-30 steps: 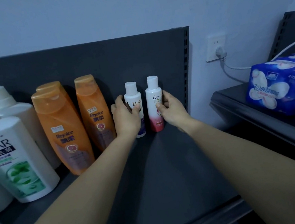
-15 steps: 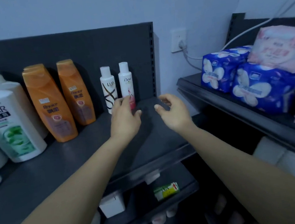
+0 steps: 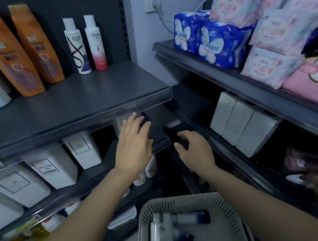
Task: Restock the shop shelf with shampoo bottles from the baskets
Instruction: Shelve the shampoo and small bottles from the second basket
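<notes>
Both hands empty, fingers (image 3: 136, 121) loosely spread: left hand (image 3: 132, 145) before the lower shelf edge, right hand (image 3: 194, 149) just beside it, slightly lower. Beneath the forearms, slatted basket (image 3: 184, 199) with shampoo bottles (image 3: 160, 238) lying flat. Higher up, Lux bottle (image 3: 76, 46) and Dove bottle (image 3: 95, 42) upright, side by side on the top shelf (image 3: 71, 99), right of two orange bottles (image 3: 6, 55).

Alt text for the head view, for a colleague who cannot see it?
The left hand and right hand, both open and empty, hover above a grey basket holding bottles. The Lux bottle and Dove bottle stand upright on the shelf.
</notes>
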